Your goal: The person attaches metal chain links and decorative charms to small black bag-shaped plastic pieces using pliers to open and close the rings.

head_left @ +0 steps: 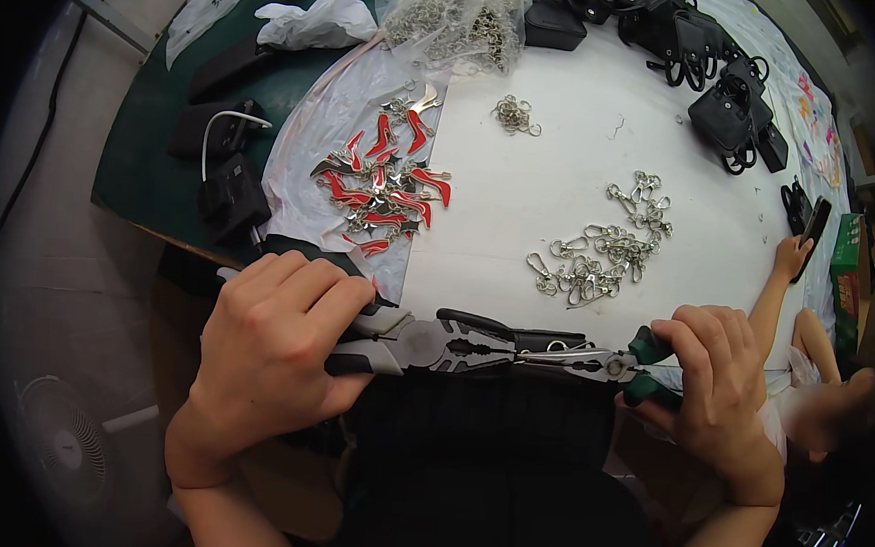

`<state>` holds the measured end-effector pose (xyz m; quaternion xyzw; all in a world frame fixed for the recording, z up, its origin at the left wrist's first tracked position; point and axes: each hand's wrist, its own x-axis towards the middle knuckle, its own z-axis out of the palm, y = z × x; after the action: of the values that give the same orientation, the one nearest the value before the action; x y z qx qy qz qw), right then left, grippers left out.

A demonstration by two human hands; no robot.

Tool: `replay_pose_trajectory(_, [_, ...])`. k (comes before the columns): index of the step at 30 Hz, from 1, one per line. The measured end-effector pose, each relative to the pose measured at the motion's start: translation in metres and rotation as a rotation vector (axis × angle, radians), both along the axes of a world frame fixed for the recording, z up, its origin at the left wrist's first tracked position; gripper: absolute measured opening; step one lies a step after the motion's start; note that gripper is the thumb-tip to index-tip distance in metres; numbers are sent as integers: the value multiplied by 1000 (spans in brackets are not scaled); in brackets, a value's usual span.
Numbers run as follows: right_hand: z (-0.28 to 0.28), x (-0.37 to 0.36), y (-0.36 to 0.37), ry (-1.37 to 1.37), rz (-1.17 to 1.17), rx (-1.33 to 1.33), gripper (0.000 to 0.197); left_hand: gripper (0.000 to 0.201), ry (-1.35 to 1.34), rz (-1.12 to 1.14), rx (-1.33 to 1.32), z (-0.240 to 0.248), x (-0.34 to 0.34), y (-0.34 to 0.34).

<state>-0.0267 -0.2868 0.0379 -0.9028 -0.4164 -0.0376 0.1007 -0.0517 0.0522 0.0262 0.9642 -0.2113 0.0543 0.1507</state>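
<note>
My left hand (pixel 271 349) is closed round the grey-and-black handles of a large pair of pliers (pixel 423 343), its jaws pointing right. Closed on green handles, my right hand (pixel 714 376) holds slim needle-nose pliers (pixel 612 365) pointing left. The two tools meet tip to tip just in front of the table's near edge; whether a small part is pinched between them I cannot tell. Beyond my left hand lies a heap of red boot-shaped metal charms (pixel 392 199) on plastic sheeting. Several silver lobster clasps (pixel 598 268) are scattered beyond the right-hand pliers.
A small pile of silver rings (pixel 515 116) lies farther back, near a clear bag of metal parts (pixel 453 24). Black devices with cables (pixel 733 116) line the far right; black boxes (pixel 232 201) stand left. Another person's hand (pixel 791 257) holds a phone at right. A fan (pixel 62 441) stands lower left.
</note>
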Motion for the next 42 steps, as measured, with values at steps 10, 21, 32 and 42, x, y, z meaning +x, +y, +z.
replay_pose_trajectory(10, [-5, -6, -3, 339, -55, 147, 64, 51, -213, -59, 17, -3, -2, 0])
replay_pose_trajectory(21, [-5, -4, -5, 170, -20, 111, 66, 52, -101, -31, 67, 11, -6, -5])
replay_pose_trajectory(32, [-4, 0, -16, 75, -110, 54, 64, 46, -25, 96, -93, -8, -7, 0])
replay_pose_trajectory(42, [-27, 7, -45, 132, -330, 181, 58, 50, -8, 196, -139, -78, 0, -27])
